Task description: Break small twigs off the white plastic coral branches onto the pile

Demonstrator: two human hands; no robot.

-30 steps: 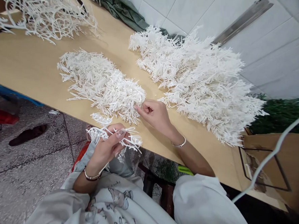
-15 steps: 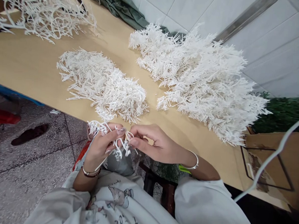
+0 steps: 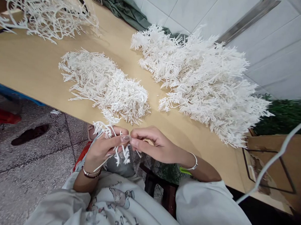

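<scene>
My left hand (image 3: 104,149) is closed round a white plastic sprig stem (image 3: 108,130) with feathery branches, held just below the table's near edge. My right hand (image 3: 155,145) pinches a small white piece against that stem, fingertip to fingertip with the left thumb. Just beyond the hands lies a flat pile of small white sprig pieces (image 3: 103,84) on the wooden table (image 3: 28,67). A larger heap of white sprigs (image 3: 205,82) sits to the right of it.
Tangled white branch stems (image 3: 41,10) lie at the table's far left. A green cloth (image 3: 123,10) is bunched against the tiled wall. A cardboard box (image 3: 277,161) with green foliage (image 3: 285,114) stands at the right. A white wire (image 3: 272,157) crosses in front of it.
My right hand has come back from the small-piece pile to the stem in my left hand, and now pinches a piece against it. The left hand has hardly moved.
</scene>
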